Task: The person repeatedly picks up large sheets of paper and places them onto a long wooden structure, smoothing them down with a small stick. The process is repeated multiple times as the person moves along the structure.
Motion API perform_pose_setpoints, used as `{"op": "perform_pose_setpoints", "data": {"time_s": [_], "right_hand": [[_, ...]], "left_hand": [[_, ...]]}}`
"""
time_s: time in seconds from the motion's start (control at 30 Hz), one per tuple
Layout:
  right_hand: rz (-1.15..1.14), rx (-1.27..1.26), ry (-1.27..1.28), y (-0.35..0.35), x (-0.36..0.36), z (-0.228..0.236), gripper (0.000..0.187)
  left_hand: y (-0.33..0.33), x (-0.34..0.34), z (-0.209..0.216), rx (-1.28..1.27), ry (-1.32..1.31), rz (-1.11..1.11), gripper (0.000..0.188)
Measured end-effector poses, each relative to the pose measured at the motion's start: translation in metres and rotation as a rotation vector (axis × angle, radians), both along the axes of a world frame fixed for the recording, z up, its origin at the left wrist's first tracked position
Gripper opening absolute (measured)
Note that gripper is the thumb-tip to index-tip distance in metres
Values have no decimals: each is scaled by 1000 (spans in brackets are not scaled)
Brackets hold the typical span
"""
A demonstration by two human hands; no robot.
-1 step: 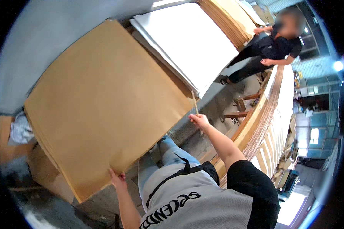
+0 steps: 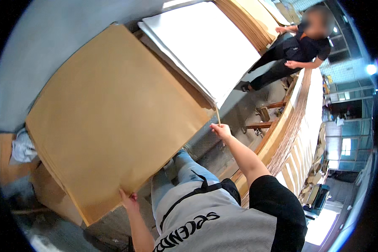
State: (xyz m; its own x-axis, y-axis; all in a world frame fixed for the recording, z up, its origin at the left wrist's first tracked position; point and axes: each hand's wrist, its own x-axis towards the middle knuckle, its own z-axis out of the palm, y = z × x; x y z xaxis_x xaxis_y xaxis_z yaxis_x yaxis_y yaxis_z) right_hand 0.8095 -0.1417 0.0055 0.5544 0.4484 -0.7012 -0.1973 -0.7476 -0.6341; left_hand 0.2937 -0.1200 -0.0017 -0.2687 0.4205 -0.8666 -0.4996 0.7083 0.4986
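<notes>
A stack of large brown paper sheets [image 2: 113, 109] lies in front of me, its near corners toward my body. My left hand [image 2: 130, 200] grips the near edge of the brown paper, thumb on top; the fingers beneath are partly hidden. Just off the stack's right corner, my right hand [image 2: 220, 131] is closed around a thin pale stick [image 2: 218, 114]. The stick points away from me, and its far end comes close to the near corner of a white sheet stack [image 2: 201, 46]. Whether the stick touches that corner, I cannot tell.
Another brown stack [image 2: 243, 21] stands beyond the white sheets. A co-worker [image 2: 296, 50] in dark clothes stands at the far right. Along my right side runs a long row of layered sheets [image 2: 296, 126] on wooden supports. A crumpled white bundle [image 2: 24, 146] lies at the left.
The stick in my right hand has tilted slightly, and less of it shows below the hand. My left hand keeps its place on the paper edge. The whole view has shifted a little.
</notes>
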Motion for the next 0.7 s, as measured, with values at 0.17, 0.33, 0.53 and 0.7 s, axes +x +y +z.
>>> {"op": "perform_pose_setpoints", "data": {"time_s": [0.17,0.33,0.53,0.7], "right_hand": [[38,-55,-577,-1,98,-48,16],[400,-130,-814,53,126,-39,19],[658,-130,-846,64,140,-55,19],[752,-175,-765,73,153,-46,15]], "left_hand": [[-3,-10,-30,-22,-68,10,41],[2,-8,-16,-93,-5,-46,44],[10,14,3,-112,79,77,44],[6,16,4,-55,44,86,44]]}}
